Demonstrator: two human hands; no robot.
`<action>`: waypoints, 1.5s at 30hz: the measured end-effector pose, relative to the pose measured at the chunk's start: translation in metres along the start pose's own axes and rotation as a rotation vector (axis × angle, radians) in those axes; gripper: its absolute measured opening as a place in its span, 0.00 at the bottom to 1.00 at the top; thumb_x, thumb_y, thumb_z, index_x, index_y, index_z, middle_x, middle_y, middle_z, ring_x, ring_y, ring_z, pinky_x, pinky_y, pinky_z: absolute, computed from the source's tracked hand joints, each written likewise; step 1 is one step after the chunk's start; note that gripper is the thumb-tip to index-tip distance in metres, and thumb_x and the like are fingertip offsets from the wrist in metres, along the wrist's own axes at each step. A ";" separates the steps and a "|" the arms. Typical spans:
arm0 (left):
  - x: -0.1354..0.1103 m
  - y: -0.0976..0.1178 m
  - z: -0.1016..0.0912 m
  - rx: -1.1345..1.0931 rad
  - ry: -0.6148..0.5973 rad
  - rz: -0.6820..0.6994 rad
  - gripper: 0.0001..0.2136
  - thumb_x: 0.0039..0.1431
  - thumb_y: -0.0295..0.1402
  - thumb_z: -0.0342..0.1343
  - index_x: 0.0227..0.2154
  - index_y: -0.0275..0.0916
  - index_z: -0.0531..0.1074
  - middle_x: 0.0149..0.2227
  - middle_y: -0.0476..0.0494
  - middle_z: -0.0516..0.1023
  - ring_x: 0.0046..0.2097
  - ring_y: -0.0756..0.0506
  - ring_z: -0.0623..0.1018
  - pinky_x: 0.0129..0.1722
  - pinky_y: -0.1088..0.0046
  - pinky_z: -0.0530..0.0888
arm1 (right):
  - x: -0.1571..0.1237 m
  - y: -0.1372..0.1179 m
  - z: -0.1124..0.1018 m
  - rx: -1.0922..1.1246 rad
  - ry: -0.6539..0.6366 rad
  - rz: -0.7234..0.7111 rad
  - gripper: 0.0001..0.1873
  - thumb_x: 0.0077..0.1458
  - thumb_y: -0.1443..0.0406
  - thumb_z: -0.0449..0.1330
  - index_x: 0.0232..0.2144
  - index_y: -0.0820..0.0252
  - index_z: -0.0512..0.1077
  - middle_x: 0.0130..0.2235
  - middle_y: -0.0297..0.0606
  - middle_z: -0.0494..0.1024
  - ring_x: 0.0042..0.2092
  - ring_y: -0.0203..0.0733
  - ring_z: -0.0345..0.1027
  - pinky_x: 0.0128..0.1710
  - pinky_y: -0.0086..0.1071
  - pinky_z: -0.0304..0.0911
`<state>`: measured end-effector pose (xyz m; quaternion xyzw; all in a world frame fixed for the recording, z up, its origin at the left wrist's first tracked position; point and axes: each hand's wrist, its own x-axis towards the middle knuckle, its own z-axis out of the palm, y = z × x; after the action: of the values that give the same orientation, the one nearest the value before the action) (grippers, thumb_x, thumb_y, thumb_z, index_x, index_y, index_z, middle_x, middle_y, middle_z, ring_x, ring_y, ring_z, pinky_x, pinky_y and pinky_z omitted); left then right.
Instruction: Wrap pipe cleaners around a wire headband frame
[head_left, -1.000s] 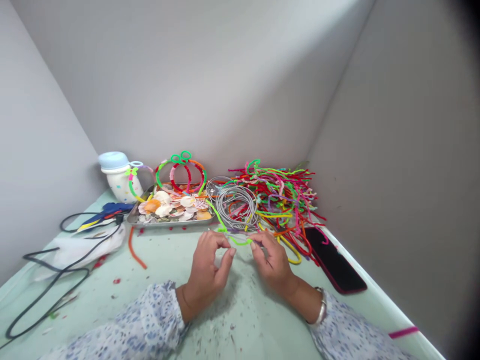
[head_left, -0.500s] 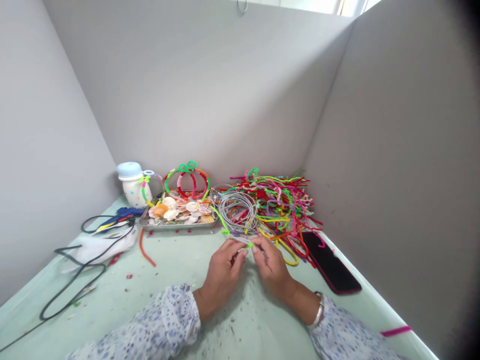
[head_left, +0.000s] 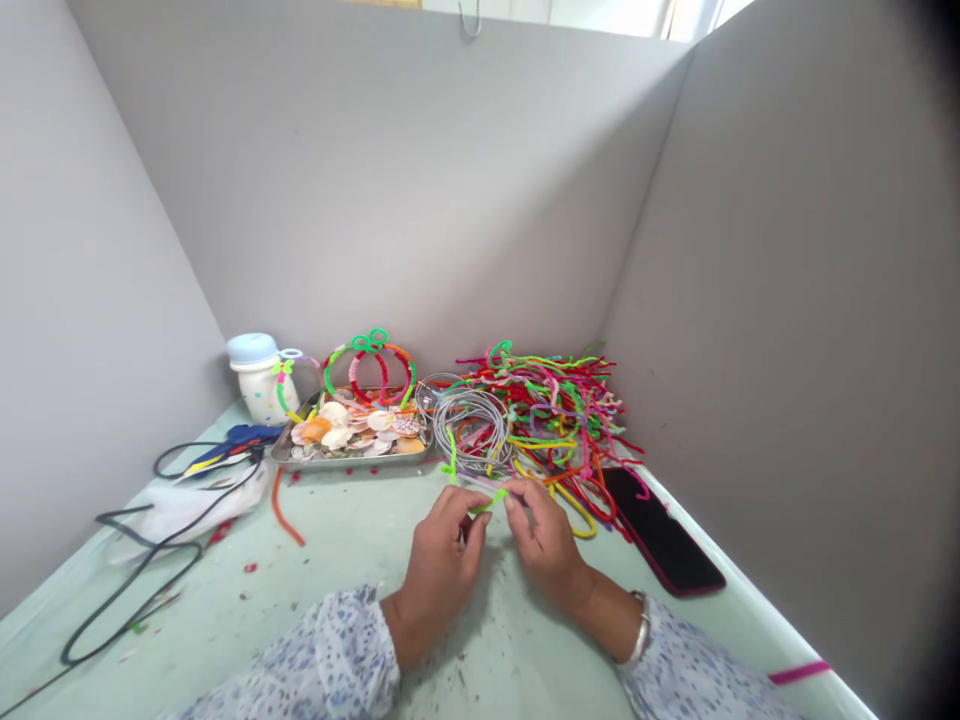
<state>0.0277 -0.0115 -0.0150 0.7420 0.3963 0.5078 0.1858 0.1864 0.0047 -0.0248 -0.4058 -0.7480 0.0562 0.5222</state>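
Note:
Between my two hands is a bright green pipe cleaner (head_left: 491, 501), with a pale lilac pipe cleaner (head_left: 476, 481) running just behind the fingertips. My left hand (head_left: 444, 540) pinches the green piece between thumb and index finger. From the other side, my right hand (head_left: 546, 530) pinches the same piece near its right end. Part of the green strand stands up beyond my left fingers. Right behind the hands lies a coil of grey wire (head_left: 471, 428). A tangled heap of coloured pipe cleaners (head_left: 559, 400) sits behind and to the right.
A metal tray (head_left: 360, 461) of seashells stands at the back, with coloured pipe-cleaner rings (head_left: 370, 370) behind. Farther left are a white bottle (head_left: 266, 390), blue-handled pliers (head_left: 244, 437), a plastic bag (head_left: 202, 500) and a black cable (head_left: 97, 610). A phone (head_left: 664, 530) lies right.
The green strand behind my left fingers now stands more upright, and more green shows between the hands. Both hands keep their pinch. The view has shifted slightly.

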 end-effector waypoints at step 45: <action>0.009 -0.007 -0.020 0.636 0.203 0.610 0.10 0.58 0.29 0.61 0.42 0.45 0.72 0.38 0.45 0.78 0.44 0.43 0.76 0.52 0.58 0.65 | -0.006 -0.012 -0.015 0.217 -0.102 0.101 0.08 0.63 0.64 0.50 0.37 0.58 0.69 0.34 0.37 0.73 0.37 0.42 0.68 0.37 0.33 0.64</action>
<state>0.0079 -0.0030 -0.0060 0.7915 0.3121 0.4626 -0.2492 0.1930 -0.0120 -0.0162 -0.3808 -0.7417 0.1836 0.5207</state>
